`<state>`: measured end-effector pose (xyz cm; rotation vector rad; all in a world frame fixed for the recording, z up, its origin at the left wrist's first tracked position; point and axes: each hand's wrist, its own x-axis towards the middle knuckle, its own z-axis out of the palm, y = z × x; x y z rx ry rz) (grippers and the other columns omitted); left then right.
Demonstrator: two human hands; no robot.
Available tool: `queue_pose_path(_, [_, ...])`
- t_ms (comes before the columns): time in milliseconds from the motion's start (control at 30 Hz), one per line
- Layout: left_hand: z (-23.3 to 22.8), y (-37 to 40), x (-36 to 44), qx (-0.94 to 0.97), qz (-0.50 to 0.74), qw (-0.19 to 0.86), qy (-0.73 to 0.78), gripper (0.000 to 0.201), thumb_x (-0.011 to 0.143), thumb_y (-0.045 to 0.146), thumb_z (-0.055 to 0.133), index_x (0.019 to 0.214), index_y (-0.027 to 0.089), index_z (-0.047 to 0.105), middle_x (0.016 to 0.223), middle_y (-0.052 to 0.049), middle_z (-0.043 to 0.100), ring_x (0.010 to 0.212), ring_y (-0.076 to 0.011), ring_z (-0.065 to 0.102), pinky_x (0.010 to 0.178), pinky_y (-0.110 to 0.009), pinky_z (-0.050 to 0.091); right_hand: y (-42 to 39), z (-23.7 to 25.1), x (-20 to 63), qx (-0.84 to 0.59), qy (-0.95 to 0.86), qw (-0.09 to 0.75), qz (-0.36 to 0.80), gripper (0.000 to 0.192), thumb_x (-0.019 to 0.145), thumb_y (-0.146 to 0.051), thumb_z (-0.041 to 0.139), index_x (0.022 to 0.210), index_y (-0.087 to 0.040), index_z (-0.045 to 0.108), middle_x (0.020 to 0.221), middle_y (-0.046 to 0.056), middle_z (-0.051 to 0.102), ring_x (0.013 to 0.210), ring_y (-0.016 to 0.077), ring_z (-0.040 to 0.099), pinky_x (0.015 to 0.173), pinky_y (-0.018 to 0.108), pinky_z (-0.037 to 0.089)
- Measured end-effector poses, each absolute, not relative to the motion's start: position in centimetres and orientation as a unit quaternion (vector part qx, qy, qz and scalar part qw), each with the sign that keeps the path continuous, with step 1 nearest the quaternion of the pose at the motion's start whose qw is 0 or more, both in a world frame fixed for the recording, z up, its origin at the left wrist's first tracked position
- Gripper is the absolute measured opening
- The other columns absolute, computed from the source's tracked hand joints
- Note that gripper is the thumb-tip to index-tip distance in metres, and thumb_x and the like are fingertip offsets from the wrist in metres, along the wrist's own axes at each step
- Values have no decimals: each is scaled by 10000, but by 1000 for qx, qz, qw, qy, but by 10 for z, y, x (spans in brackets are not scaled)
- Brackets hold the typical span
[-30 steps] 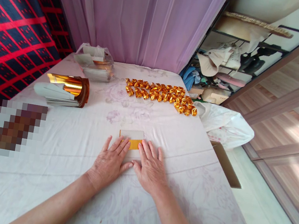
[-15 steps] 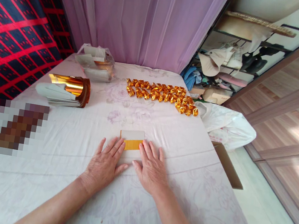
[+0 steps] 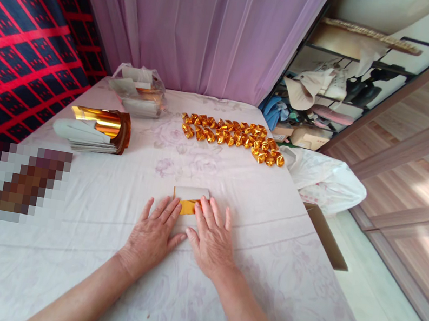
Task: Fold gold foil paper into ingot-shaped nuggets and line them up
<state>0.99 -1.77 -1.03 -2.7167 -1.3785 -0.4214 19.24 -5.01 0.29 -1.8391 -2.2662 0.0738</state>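
Head view: left hand (image 3: 152, 236) and right hand (image 3: 210, 239) lie flat, fingers spread, pressing a gold sheet (image 3: 190, 200) onto the surface (image 3: 106, 219). Since a second ago the right fingers have slid inward over the gold strip, creasing the fold. Folded gold pieces (image 3: 231, 136) sit well beyond; foil stack (image 3: 94, 129) far left.

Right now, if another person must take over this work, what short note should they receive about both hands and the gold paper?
Left hand: flat on the white flowered tablecloth, fingertips on the small gold-and-white paper sheet.
Right hand: flat, fingers pressing the same sheet's right part. Neither hand grips anything.
Things: rows of folded gold paper pieces lie at the far side; a stack of gold foil sheets is far left.
Done: many pieces folded.
Left: this sheet seems only partly folded; the stack remains.
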Motion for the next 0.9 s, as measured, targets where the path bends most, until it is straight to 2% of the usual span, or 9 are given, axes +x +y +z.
queue_pose_path(200, [-11,-18,9,-883,-149,27,-445,608,974,552,334,1407,165,512,1468,-105,491,1362,-322,430,1155,-542,211,-45,4,184,-615,-781,85,65,523,1002,-396,360,1491,-211,377,1566,46,335,1483,269,174,1188,583,98])
queue_pose_path(400, [-11,-16,7,-882,-141,12,-450,604,972,563,341,1394,171,523,1471,-82,491,1367,-321,419,1156,-549,211,-47,1,188,-659,-747,67,59,546,999,-445,349,1474,-181,407,1565,78,330,1472,293,204,1173,597,123])
queue_pose_path(667, [-5,-9,-5,-886,-156,-29,-435,360,977,333,455,1288,246,615,1336,-39,628,1320,-309,477,1135,-585,239,-46,4,198,-678,-730,57,64,560,988,-453,360,1453,-150,438,1556,78,351,1454,312,238,1163,585,146])
queue_pose_path(900, [-1,-5,-6,-885,-170,-48,-430,275,958,324,520,1165,259,690,1232,-39,692,1232,-308,554,1102,-602,290,-45,1,200,-670,-736,85,44,528,973,-439,395,1406,-155,501,1525,96,409,1431,316,282,1153,565,179])
